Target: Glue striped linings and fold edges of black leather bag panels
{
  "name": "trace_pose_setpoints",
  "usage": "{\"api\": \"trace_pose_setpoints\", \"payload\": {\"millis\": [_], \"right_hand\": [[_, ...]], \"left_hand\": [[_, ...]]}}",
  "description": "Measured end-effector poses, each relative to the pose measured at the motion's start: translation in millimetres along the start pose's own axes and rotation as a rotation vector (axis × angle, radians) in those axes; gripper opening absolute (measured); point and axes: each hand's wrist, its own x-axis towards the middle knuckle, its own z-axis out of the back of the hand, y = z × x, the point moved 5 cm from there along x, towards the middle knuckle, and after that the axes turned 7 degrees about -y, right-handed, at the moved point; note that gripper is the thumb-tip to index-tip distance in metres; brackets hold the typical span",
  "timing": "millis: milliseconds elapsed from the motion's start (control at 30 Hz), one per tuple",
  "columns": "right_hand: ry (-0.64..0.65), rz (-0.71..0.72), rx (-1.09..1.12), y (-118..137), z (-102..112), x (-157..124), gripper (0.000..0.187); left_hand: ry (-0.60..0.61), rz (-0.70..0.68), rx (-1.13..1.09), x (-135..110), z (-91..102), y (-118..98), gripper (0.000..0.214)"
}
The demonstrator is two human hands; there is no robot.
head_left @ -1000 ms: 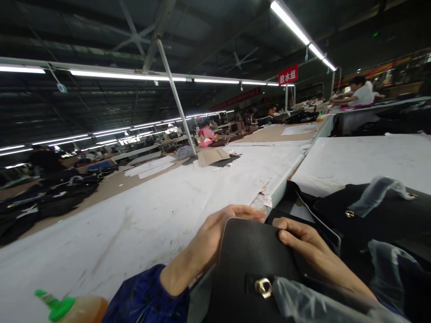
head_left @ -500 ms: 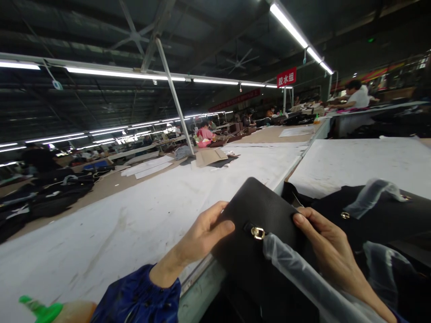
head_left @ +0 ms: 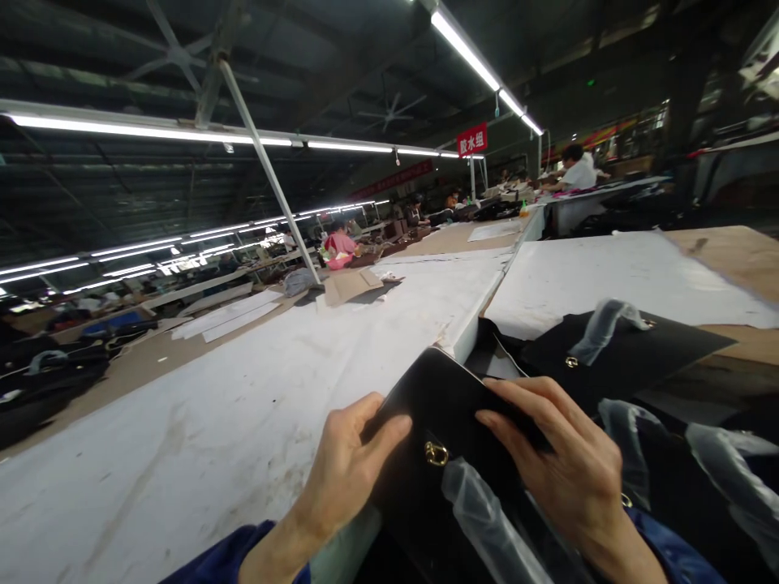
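Note:
Both of my hands hold a black leather bag (head_left: 435, 397) over the near edge of a long white table (head_left: 256, 405). My left hand (head_left: 346, 466) grips the bag's left side, thumb on its front face. My right hand (head_left: 560, 462) lies over its upper right part, fingers curled onto the top. A gold ring fitting (head_left: 436, 453) sits on the bag's front, and a handle wrapped in clear plastic (head_left: 487, 519) runs down from it.
More black bags with plastic-wrapped handles (head_left: 614, 345) lie to the right. Flat cardboard (head_left: 350, 284) rests farther along the table beside a slanted metal pole (head_left: 268, 170). Other workers (head_left: 575, 170) sit at distant tables. Dark goods (head_left: 42, 373) are piled at left.
The view has swung right and the green-capped bottle has left the picture. My right hand has moved from the bag's right edge onto its top. The bag has been tilted and turned slightly.

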Motion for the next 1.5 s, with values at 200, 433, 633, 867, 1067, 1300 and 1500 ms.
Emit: {"api": "trace_pose_setpoints", "payload": {"millis": [200, 433, 633, 867, 1067, 1300, 1500], "right_hand": [[0.047, -0.058, -0.014, 13.1, 9.7, 1.3, 0.02], [0.078, 0.001, -0.036, 25.1, 5.9, -13.1, 0.033], [0.083, -0.102, 0.051, 12.0, 11.9, 0.6, 0.016], [0.209, -0.39, 0.221, -0.1, 9.8, 2.6, 0.044], [0.38, -0.598, 0.52, 5.1, -12.0, -5.5, 0.049], [0.311, -0.378, 0.415, 9.6, -11.3, -7.3, 0.025], [0.173, -0.134, 0.181, 27.6, -7.6, -8.9, 0.02]], "left_hand": [[0.001, -0.225, 0.16, -15.6, -6.1, -11.7, 0.037], [0.042, -0.329, 0.03, -30.6, -11.2, -8.2, 0.016], [0.077, -0.431, 0.172, -31.5, -20.9, -15.1, 0.031], [0.008, -0.696, 0.153, -23.7, -25.6, -23.1, 0.021], [0.132, -0.587, 0.123, -36.9, -28.4, -29.9, 0.034], [0.006, -0.431, 0.061, -36.7, -16.0, -12.3, 0.016], [-0.036, -0.43, 0.103, -37.6, -12.5, -2.7, 0.023]]}}
